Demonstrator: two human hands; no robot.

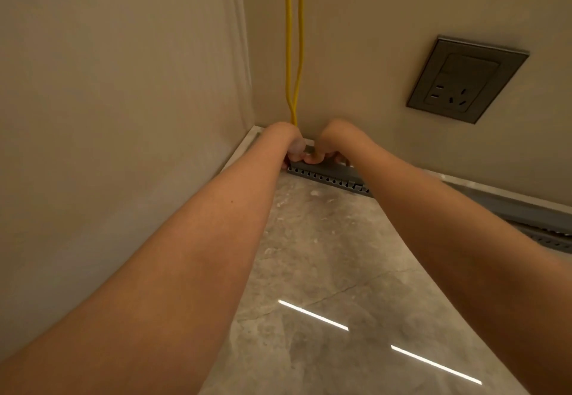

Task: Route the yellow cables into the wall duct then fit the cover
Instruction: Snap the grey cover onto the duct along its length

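Head view: yellow cables (pixel 289 54) drop down wall (pixel 356 54) to grey slotted duct (pixel 328 176) at floor (pixel 325 255) edge. Right hand (pixel 332 147) fingers curl over duct end; left hand (pixel 289 147) beside it at cable foot, grip unclear.

Wall socket (pixel 467 79): dark grey plate, flush-mounted on the right-hand wall (pixel 371 38), pin openings in its lower half. Floor (pixel 325 271): polished grey marble-pattern tile with fine cracks, showing two bright linear light reflections (pixel 312 314). Skirting (pixel 244 147): pale strip along the base of the left-hand wall (pixel 108 100).
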